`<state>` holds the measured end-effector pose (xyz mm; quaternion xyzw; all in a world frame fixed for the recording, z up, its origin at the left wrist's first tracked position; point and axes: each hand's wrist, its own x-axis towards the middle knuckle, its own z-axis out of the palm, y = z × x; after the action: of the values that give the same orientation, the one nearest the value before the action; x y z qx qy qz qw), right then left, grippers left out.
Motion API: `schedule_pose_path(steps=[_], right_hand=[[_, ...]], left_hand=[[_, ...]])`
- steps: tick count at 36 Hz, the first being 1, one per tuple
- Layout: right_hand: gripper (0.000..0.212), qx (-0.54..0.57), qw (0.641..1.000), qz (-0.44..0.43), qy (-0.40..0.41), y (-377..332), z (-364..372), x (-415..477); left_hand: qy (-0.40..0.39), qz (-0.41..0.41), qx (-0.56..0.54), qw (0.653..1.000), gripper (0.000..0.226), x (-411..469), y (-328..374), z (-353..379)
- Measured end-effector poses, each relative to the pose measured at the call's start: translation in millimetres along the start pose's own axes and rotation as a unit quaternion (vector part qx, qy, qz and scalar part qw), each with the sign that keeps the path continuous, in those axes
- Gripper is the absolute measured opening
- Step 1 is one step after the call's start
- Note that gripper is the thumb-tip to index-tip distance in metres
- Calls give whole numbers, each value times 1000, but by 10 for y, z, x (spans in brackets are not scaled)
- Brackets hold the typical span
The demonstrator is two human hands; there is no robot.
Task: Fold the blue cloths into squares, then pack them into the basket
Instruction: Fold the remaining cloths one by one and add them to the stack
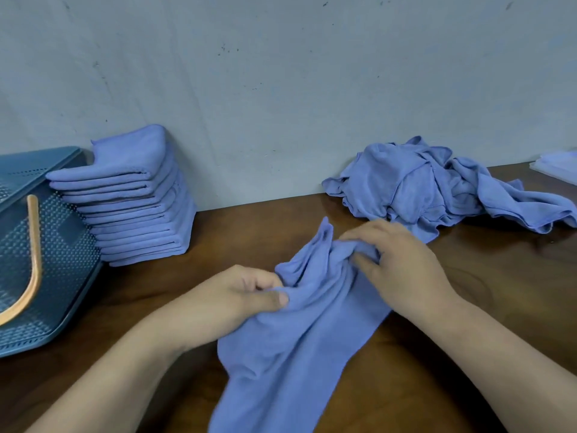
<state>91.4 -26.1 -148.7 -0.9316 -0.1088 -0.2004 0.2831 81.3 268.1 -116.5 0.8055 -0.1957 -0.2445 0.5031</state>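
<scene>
A crumpled blue cloth [299,339] lies in front of me on the brown table, running from the middle down to the near edge. My left hand [240,295] pinches its left edge between thumb and fingers. Curled into the bunched top of the same cloth, my right hand [396,260] grips it. A tall stack of folded blue cloths [131,201] leans against the wall at the left. Beside that stack stands the teal perforated basket [53,260] with an orange handle. A loose heap of unfolded blue cloths [431,185] sits at the back right.
A grey wall [281,73] closes off the back of the table. At the far right edge a pale flat item [559,165] lies partly out of view. Bare table wood [515,276] shows to the right of my right arm.
</scene>
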Motion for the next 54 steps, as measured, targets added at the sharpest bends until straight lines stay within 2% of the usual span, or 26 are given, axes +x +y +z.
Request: schedule_pose_path(steps=[2,4,6,8,10,12,14,16,19,23,26,29,30,32,34,35,37,39,41,42,45,47,48,50,52,54], right_hand=[[44,47,998,-27,39,18,-20,31],[52,90,995,-41,-5,16,-44,34],[58,89,993,-45,-59,6,-33,12],[57,104,990,-5,-99,-6,-26,-19],[48,134,984,41,-114,-11,-39,-27],[32,135,984,46,-108,-28,-46,-23],[20,115,988,30,-104,-61,-31,-28],[25,92,991,11,-99,-92,21,-54],[35,80,991,-10,-105,-127,78,-84],[43,122,972,-11,-199,-121,50,-72],[41,174,959,-37,-222,-183,-30,-88],[25,272,950,0,-152,-209,-56,-63],[22,267,957,27,-108,-177,-47,-40],[22,174,980,72,-61,-77,-20,-2],[26,59,988,90,-112,-7,-15,1],[21,38,984,95,-143,17,-17,-1],[7,61,977,107,-177,29,-33,0],[13,113,971,108,-182,18,-59,13],[13,182,968,107,-134,-35,-122,32],[12,215,966,110,-87,-50,-149,44],[10,288,950,114,42,-78,-181,64],[11,284,950,99,85,-90,-142,65],[14,268,955,91,83,-77,-109,60],[23,231,969,79,37,-43,-31,45],[29,181,981,71,-16,8,44,22],[28,130,988,59,-65,39,99,0]], left_hand=[[-93,-36,-43,994,23,-70,32,-48],[-156,-73,-47,984,23,-148,97,-107],[-155,-103,-27,982,33,-184,157,-177],[-86,-110,16,990,54,-161,171,-213],[39,-100,52,993,67,-85,121,-200],[138,-66,101,983,58,-14,63,-161],[154,-36,136,978,38,34,-25,-110],[164,-27,168,972,27,82,-141,-49],[259,-4,206,944,15,178,-337,-2],[344,13,255,904,26,257,-443,-63],[307,23,234,922,18,296,-493,-174],[218,12,215,952,7,269,-495,-221],[191,13,201,961,7,248,-478,-221],[159,9,170,972,5,205,-450,-245],[141,7,177,974,10,182,-435,-290],[134,7,183,974,13,169,-427,-304],[122,14,157,980,15,142,-416,-319],[127,36,50,990,18,104,-373,-319],[184,66,-82,977,19,96,-331,-321],[242,79,-128,959,18,117,-324,-331],[441,79,-186,874,11,211,-353,-397],[480,71,-237,842,12,266,-387,-433],[478,65,-237,843,17,285,-415,-430],[477,39,-162,863,34,319,-497,-405],[497,9,-41,867,55,324,-550,-361],[511,50,63,856,56,297,-539,-333]])
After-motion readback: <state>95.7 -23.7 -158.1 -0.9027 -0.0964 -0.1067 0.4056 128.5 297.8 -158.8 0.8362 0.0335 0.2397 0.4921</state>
